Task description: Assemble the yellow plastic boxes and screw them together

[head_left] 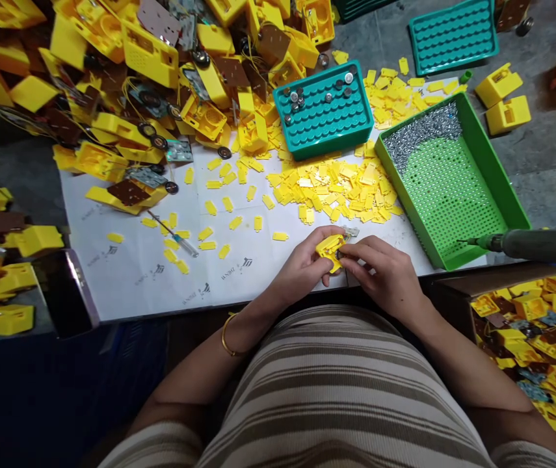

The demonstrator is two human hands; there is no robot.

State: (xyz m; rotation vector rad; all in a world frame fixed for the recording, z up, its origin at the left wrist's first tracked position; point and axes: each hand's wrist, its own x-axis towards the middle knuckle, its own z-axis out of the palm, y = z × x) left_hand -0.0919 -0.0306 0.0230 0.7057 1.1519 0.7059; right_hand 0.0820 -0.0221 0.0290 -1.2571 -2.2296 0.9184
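1. Two hands, the left hand (302, 263) and the right hand (389, 270), meet over the front edge of the counter (548, 146), just above the striped shirt (341, 383).
2. The left hand is closed around a small yellow case (326, 249), gripping it with its hollow side showing.
3. The right hand has its thumb and fingers drawn together on the near side of that case, apparently pinching a small dark round piece (339, 254); the fingers cover most of it, so its kind is hard to tell.
4. Beyond the hands, a pile of flat yellow tabs (336, 188) lies on white paper (136, 279), with loose ones scattered to the left.
5. Behind that pile, a teal tray (319, 134) carries a few round silver cells (348, 78) in its dimpled top.
6. To the right, a green basket (470, 195) holds screws (419, 135) heaped at its far end; the tip of a power screwdriver (541, 247) is over its near end.
7. A hand screwdriver (186, 244) lies on the paper at left, and a phone (66, 292) lies near the paper's left edge.
8. Larger yellow cases (149, 55) with wires and boards crowd the far left.
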